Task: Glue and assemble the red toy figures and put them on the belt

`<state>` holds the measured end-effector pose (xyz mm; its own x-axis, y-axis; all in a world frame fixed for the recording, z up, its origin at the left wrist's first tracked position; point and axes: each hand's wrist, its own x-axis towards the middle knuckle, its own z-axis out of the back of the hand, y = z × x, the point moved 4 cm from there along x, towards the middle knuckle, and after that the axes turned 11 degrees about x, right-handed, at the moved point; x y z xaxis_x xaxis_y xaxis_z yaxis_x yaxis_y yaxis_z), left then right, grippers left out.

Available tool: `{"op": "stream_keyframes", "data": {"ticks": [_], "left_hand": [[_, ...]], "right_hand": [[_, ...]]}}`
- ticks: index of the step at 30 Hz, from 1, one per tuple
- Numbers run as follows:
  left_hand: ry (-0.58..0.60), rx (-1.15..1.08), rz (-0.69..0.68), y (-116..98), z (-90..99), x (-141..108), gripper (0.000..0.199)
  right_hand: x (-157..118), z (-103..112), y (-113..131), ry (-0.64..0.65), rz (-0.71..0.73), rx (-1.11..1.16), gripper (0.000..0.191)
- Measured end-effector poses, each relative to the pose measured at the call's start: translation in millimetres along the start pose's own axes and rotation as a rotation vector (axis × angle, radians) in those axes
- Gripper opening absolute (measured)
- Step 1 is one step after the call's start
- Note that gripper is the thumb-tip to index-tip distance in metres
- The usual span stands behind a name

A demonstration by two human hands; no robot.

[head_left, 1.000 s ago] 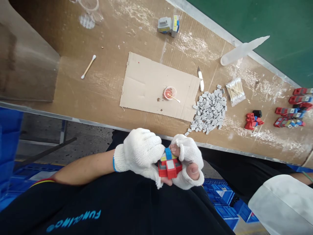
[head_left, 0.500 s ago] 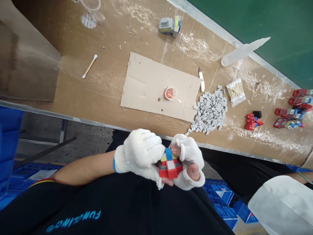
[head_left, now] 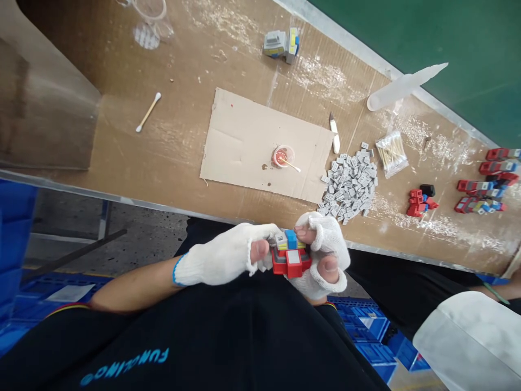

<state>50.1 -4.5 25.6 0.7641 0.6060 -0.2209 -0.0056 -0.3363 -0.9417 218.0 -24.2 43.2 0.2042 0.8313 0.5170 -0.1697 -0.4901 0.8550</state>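
A red, grey and blue toy robot part (head_left: 292, 257) with a white square on its front is held just off the table's near edge. My right hand (head_left: 323, 255), in a white fingerless-tip glove, is closed round its right side, fingertips by the blue block on top. My gloved left hand (head_left: 230, 254) is closed at the part's left side, its bare thumb tip clear of the toy and its other fingers partly hidden behind it. A small light grey piece (head_left: 280, 239) shows at the toy's upper left, near the left fingers; whether it is attached I cannot tell.
On the table lie a cardboard sheet (head_left: 240, 144) with a small cup of red liquid (head_left: 281, 156), a heap of grey pieces (head_left: 350, 184), a knife (head_left: 334, 133), bagged cotton swabs (head_left: 391, 154) and red toy parts (head_left: 421, 202). A person's white cap (head_left: 468, 336) is at lower right.
Both hands and the toy part have shifted slightly right and up. My left hand has turned, so its thumb now shows away from the toy and a grey piece is visible at the toy's upper left.
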Motion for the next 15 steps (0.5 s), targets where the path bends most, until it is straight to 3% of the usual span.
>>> {"op": "stream_keyframes", "data": {"ticks": [7,11,15], "left_hand": [[0.165,-0.384,0.290,19,-17.3,2,0.100],[0.282,-0.475,0.330,27,-28.2,2,0.098],[0.253,-0.556,0.319,28,-28.1,3,0.094]], "right_hand": [[4,-8,-1,-0.015,0.021,0.043,0.038],[-1,-7,-1,0.005,0.057,-0.014,0.039],[3,-10,1,0.077,0.119,-0.069,0.039]]}}
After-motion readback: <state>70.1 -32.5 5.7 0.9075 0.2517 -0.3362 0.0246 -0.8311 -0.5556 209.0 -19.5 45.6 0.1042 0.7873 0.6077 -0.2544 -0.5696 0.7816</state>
